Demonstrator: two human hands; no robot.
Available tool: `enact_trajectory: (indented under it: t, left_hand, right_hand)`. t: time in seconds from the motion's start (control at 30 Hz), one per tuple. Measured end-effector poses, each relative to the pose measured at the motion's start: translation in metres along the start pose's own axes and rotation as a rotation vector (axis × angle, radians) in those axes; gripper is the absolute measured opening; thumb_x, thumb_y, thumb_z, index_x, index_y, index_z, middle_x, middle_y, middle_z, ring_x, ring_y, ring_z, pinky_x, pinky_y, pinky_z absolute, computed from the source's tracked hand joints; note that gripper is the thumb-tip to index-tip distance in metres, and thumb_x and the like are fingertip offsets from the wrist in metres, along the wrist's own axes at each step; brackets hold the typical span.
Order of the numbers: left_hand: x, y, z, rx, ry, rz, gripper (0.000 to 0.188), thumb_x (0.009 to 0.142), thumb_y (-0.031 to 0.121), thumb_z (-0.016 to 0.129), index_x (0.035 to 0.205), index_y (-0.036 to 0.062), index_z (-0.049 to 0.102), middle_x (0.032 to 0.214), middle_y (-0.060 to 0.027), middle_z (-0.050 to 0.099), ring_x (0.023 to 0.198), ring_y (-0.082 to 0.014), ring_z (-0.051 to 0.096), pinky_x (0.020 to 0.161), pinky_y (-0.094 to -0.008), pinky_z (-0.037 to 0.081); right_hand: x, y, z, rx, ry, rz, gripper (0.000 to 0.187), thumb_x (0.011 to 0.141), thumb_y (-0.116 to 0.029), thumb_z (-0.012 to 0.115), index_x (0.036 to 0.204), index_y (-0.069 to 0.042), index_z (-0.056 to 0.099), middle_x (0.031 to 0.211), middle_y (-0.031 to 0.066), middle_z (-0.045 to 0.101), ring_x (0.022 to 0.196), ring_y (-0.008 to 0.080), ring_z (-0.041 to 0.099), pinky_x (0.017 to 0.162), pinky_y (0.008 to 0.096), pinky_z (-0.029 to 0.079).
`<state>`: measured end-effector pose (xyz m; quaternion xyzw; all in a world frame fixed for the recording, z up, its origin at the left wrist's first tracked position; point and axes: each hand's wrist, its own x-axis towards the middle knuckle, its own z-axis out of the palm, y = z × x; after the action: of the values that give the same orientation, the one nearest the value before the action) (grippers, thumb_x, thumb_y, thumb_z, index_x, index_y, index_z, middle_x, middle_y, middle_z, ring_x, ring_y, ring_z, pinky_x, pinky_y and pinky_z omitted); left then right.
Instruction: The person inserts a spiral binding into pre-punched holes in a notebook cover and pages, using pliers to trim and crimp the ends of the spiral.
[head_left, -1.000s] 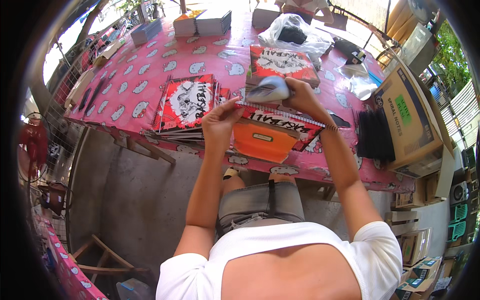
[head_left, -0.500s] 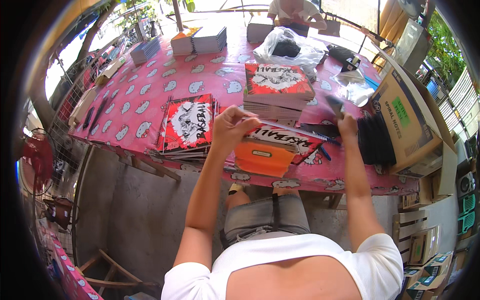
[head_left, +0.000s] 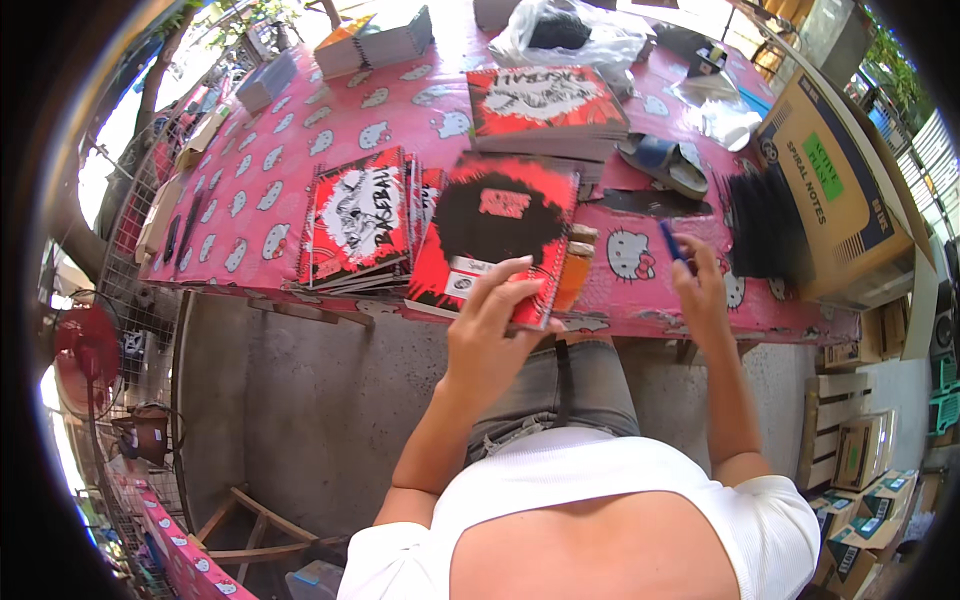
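My left hand (head_left: 492,325) grips the lower right edge of a spiral notebook (head_left: 495,230). Its red cover with a big black patch and a white label is tilted toward me. The notebook partly hides an orange block-like thing (head_left: 573,275) at the table edge. My right hand (head_left: 703,285) is closed around a slim blue pen (head_left: 672,240), raised near the table's front. Beyond it lies a grey and blue slipper-shaped thing (head_left: 665,165). Left of the held notebook sits a pile of red notebooks (head_left: 357,215); a taller notebook stack (head_left: 545,105) rises behind.
A pink patterned cloth (head_left: 270,200) covers the table. On the right, a large open carton (head_left: 835,190) stands beside a dark bundle (head_left: 765,225). A plastic bag (head_left: 565,35) lies at the back, and more notebook stacks (head_left: 375,40) stand far left.
The notebook in my left hand has turned to show its black-patched cover. My right hand has let go of the slipper-shaped thing and taken the pen. The view has tilted down.
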<state>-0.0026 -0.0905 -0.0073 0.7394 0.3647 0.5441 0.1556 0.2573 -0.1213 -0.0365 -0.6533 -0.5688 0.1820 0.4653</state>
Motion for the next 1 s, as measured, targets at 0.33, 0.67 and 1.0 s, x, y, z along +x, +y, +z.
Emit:
enact_trajectory:
  t: [0.33, 0.67, 1.0]
  left_hand:
    - [-0.006, -0.009, 0.006, -0.192, -0.002, 0.043, 0.025, 0.063, -0.008, 0.076, 0.083, -0.0021, 0.064, 0.091, -0.0124, 0.067, 0.078, -0.0202, 0.066, 0.062, -0.0267, 0.054]
    - [0.000, -0.013, 0.004, -0.123, 0.047, 0.277, 0.015, 0.069, -0.011, 0.066, 0.080, -0.0019, 0.063, 0.089, -0.0121, 0.067, 0.082, -0.0258, 0.066, 0.073, -0.0338, 0.054]
    - [0.034, -0.139, -0.096, 0.158, 1.014, -0.301, 0.036, 0.080, 0.018, 0.073, 0.074, 0.0038, 0.040, 0.087, -0.0134, 0.063, 0.076, -0.0205, 0.058, 0.070, -0.0342, 0.049]
  right_hand:
    - [-0.048, -0.068, 0.005, 0.020, -0.366, -0.476, 0.057, 0.077, -0.014, 0.064, 0.128, 0.001, 0.044, 0.115, 0.0209, 0.044, 0.103, 0.0332, 0.049, 0.090, 0.0397, 0.042]
    - [-0.030, -0.037, 0.012, 1.244, -0.915, 0.538, 0.050, 0.090, -0.034, 0.048, 0.116, 0.009, 0.053, 0.091, 0.0214, 0.064, 0.066, 0.0238, 0.063, 0.054, 0.0296, 0.049]
    - [0.013, 0.066, -0.004, -0.575, -0.016, -0.147, 0.058, 0.084, -0.039, 0.060, 0.126, -0.001, 0.049, 0.129, 0.0210, 0.047, 0.118, 0.0357, 0.046, 0.095, 0.0511, 0.037]
